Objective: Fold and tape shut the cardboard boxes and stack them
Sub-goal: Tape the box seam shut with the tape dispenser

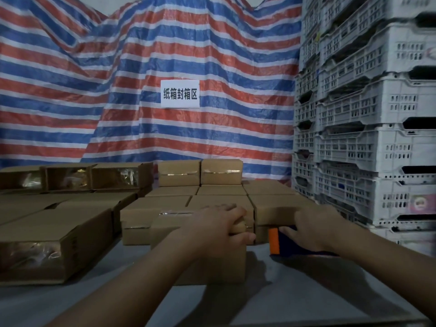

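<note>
A small cardboard box (200, 263) stands on the grey table (295, 291) right in front of me. My left hand (219, 227) lies over its top right corner, fingers curled over the far edge and thumb on the near side. My right hand (313, 230) grips a dark blue tape dispenser (274, 241) with an orange end, just right of that box. Behind them sit rows of taped small boxes (221, 199), with two more (200, 172) stacked at the back.
Larger open-ended cardboard boxes (47, 241) with clear plastic inside fill the left side of the table. White plastic crates (368, 128) tower on the right. A striped red, white and blue tarp (118, 79) with a paper sign (180, 93) hangs behind.
</note>
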`<move>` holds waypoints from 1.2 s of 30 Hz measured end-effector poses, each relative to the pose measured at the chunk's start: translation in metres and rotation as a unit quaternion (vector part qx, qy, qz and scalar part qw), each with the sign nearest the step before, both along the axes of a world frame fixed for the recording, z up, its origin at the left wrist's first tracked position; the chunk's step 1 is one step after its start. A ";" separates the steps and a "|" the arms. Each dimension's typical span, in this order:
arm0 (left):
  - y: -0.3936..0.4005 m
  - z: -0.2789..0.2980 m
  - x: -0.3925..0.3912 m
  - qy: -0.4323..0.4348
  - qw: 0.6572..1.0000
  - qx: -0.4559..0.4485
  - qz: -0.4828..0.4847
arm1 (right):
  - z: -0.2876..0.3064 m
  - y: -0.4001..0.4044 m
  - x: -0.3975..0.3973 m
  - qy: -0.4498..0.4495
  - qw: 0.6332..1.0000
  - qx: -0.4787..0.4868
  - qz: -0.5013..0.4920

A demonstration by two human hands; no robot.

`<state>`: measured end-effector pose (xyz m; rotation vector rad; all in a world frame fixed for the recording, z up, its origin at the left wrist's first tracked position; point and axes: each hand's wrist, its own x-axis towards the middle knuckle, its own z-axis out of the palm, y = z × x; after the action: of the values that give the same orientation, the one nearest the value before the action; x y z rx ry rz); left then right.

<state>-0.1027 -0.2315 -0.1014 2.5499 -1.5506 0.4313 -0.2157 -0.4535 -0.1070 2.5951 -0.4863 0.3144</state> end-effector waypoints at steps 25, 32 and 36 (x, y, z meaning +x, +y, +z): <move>-0.003 0.002 0.000 0.096 0.994 -0.053 0.006 | 0.028 0.089 0.071 -0.283 0.582 0.740 0.185; 0.005 0.010 0.011 0.237 0.959 -0.125 -0.095 | -0.008 0.098 0.083 -0.286 0.513 0.790 0.174; 0.010 0.013 0.007 0.347 0.874 -0.332 -0.079 | -0.025 0.097 0.071 -0.273 0.499 0.803 0.175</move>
<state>-0.0959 -0.2211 -0.0880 1.7368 -1.0660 -0.0070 -0.1444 -0.3565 -0.1321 4.4628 -0.5416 1.4454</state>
